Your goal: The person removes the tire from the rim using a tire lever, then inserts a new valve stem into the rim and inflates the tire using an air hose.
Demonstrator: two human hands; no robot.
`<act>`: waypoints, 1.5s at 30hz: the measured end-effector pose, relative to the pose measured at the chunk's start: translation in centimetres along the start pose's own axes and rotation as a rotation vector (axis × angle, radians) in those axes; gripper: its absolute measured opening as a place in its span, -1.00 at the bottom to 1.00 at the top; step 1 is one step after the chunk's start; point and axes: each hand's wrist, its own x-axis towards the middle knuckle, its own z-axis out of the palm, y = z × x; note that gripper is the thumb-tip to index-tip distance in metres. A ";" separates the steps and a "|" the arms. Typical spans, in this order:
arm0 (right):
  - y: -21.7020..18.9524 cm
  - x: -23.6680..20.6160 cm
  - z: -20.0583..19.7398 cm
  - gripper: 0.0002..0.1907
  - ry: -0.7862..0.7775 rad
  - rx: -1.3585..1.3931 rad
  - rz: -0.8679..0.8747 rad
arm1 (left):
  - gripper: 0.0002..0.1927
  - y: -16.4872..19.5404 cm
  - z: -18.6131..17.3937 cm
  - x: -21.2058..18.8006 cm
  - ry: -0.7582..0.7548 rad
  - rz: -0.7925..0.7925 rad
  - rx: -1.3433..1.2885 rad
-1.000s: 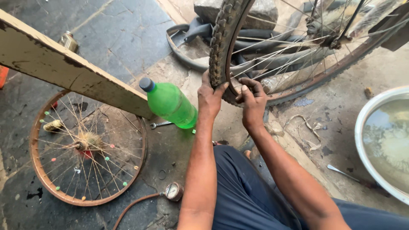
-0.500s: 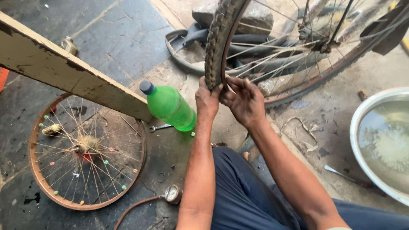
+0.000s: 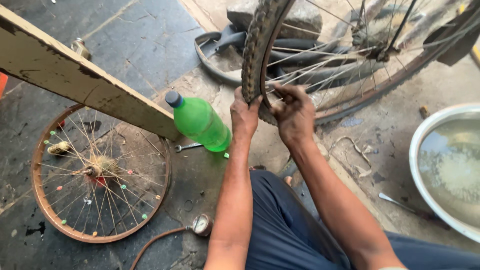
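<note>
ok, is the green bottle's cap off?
No, the green bottle lies on its side with its dark blue cap on, left of the left hand gripping the tyre.

A green bottle (image 3: 200, 122) stands just left of the hands; a bare rusty wheel (image 3: 100, 175) lies farther left, a water basin (image 3: 450, 167) well right.

A green plastic bottle (image 3: 201, 122) with a dark blue cap stands out, leaning against the lower end of the pale wooden beam (image 3: 75, 80). Below the bottle, on the floor, lies a small round pressure gauge (image 3: 202, 224), its pale dial facing up.
</note>
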 end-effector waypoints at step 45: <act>-40.8 -15.7 -47.8 -0.56 0.725 -2.121 0.032 | -0.30 9.1 12.9 -9.3 -1.129 0.010 0.475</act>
